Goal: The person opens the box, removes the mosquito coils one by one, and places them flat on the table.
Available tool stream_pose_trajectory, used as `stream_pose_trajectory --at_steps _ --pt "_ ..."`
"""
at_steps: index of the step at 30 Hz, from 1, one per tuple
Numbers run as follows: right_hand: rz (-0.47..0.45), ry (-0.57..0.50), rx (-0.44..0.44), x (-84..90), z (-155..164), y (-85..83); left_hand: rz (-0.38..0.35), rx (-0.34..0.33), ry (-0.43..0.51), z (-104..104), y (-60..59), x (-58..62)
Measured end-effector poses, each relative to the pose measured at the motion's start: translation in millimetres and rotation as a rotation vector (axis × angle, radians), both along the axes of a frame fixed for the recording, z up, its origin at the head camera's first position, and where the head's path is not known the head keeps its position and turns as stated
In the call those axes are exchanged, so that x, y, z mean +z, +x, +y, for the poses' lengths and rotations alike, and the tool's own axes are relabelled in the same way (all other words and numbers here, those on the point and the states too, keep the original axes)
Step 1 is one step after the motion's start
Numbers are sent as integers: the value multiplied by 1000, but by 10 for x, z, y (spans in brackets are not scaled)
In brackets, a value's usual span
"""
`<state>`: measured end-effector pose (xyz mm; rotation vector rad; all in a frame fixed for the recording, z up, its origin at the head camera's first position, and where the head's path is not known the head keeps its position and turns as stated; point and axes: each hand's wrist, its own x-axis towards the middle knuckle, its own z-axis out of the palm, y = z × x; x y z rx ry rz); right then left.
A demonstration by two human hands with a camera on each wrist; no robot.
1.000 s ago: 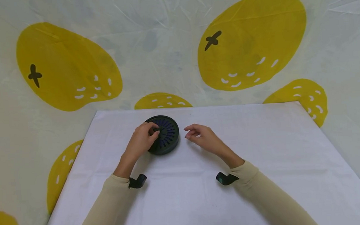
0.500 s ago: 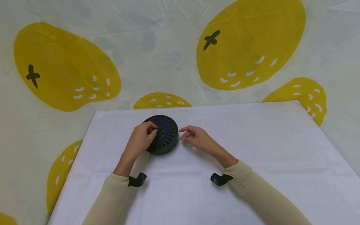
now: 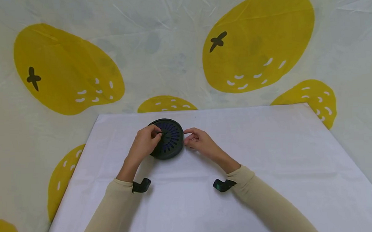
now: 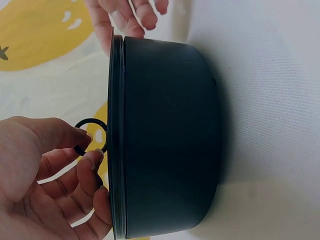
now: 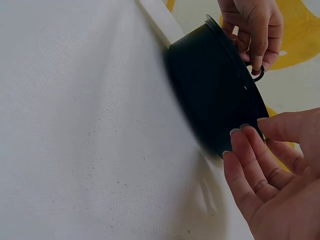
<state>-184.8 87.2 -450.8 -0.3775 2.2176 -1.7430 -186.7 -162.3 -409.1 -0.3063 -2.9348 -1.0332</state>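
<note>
A round black mosquito coil holder [image 3: 174, 147] stands toward the back left of the table, its slotted lid [image 3: 171, 128] facing up. At the lid's centre, my left hand [image 3: 143, 141] pinches a thin black ring [image 4: 91, 120] between thumb and forefinger. The left wrist view shows the lid sitting on the bowl-shaped base [image 4: 170, 135]. From the other side, my right hand [image 3: 203, 142] reaches the rim. Its thumb and spread fingers [image 5: 247, 157] are right at the lid's edge and the side wall, loosely bent.
White cloth covers the table [image 3: 267, 154]. Behind its back edge hangs a pale sheet [image 3: 165, 55] printed with large yellow fruit shapes. A black camera mount sits on each wrist, the left one [image 3: 141, 185] and the right one [image 3: 223, 185].
My right hand has moved left, from a gap beside the holder up to its rim. The left hand keeps its pinch on the ring, and the holder stays in place.
</note>
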Motion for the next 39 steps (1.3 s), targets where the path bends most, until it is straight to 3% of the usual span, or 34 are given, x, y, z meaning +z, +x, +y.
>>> stream_pose_trajectory --at_steps 9,22,39 --pt "-3 31 -57 -34 -77 -18 5 -35 -1 -35 27 44" --pt "-38 58 -102 -36 -143 -16 13 -20 11 -158 50 67" --pt "-47 34 -55 -19 -123 -51 68 25 -4 -354 92 147"
